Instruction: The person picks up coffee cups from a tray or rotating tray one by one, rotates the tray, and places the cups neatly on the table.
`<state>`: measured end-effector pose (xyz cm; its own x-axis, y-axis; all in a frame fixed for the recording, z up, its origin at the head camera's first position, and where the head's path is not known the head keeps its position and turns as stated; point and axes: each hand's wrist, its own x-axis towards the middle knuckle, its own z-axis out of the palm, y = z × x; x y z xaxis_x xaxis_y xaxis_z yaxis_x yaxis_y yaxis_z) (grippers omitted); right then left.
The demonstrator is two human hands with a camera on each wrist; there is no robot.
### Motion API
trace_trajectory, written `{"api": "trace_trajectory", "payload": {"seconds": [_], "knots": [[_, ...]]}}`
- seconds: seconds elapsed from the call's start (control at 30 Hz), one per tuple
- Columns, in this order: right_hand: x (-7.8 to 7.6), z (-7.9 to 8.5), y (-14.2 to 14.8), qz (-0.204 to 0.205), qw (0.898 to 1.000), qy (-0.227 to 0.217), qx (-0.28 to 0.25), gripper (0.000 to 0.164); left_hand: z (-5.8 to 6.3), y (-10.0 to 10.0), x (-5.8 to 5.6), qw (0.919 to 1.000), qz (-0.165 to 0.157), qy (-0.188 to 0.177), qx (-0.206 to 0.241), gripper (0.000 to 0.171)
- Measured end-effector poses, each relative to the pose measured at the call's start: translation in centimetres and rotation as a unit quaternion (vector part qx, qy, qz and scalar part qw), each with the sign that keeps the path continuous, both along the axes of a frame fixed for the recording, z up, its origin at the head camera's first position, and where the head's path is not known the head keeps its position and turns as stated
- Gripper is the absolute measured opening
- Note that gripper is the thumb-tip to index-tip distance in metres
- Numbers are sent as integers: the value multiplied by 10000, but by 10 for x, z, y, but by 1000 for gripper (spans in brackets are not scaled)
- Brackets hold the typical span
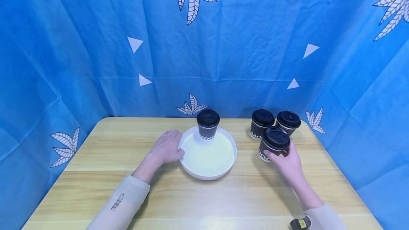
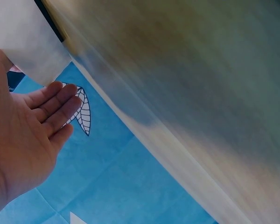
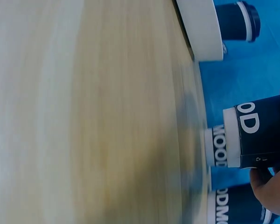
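My right hand (image 1: 291,164) grips a black lidded paper coffee cup (image 1: 271,146) from the side, thumb at its front. In the right wrist view this cup (image 3: 266,133) is lifted, its white base apart from the wooden table. My left hand (image 1: 167,146) rests at the left rim of a round white tray (image 1: 207,178); in the left wrist view its fingers (image 2: 60,107) are extended, tips beside the tray wall (image 2: 35,42). Another lidded cup (image 1: 207,125) stands upright on the back part of the tray.
Two more lidded cups, one on the left (image 1: 262,121) and one on the right (image 1: 288,120), stand close behind the held cup, near the table's back right corner. A blue curtain (image 1: 223,45) with leaf prints hangs behind and beside the wooden table (image 1: 191,205).
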<state>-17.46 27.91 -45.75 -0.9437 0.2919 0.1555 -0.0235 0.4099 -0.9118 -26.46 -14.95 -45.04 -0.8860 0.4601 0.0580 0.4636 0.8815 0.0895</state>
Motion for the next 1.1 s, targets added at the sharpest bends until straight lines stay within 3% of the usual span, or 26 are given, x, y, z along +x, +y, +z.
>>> {"api": "trace_trajectory", "payload": {"seconds": [0.33,0.73,1.1], "knots": [[-1,-4,23,-373,9987,-338,-26,86,0,1,1,10000,-11,28,-14,60],[-6,-8,47,-839,9952,-492,-51,99,1,1,2,9999,-16,79,78,57],[-8,-10,65,-1142,9917,-594,53,98,-1,0,1,9999,-63,148,55,57]]}}
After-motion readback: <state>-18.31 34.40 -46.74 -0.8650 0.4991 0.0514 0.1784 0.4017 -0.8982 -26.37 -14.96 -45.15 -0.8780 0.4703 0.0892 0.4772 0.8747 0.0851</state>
